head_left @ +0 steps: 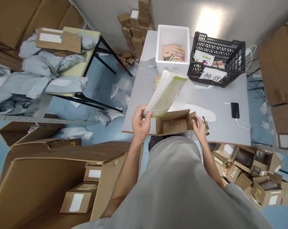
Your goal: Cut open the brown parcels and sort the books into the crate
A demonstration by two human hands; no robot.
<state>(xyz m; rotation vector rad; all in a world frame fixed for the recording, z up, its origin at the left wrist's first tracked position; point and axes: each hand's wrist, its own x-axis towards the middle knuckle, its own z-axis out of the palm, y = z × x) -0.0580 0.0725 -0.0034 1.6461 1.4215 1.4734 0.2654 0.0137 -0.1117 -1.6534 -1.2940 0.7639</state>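
Note:
My left hand (142, 123) is closed around the lower end of a white and green pack in clear plastic (169, 92). The pack is tilted up, above and behind the left part of an open cardboard box (174, 126); its exact contents cannot be made out. The box sits at the table's near edge, with its inner bottom in sight and nothing visible inside. At the box's right edge, my right hand (199, 128) grips the cardboard wall between thumb and fingers. Just right of that hand lies a yellow and black box cutter (206, 126).
On the grey table (226, 125) stand a white foam box (159, 47) and a black crate (231, 63), both holding booklets. A phone (235, 110) on a cable lies right. Grey parcels (40, 63) cover a side table; cardboard boxes (265, 187) pile up on the floor.

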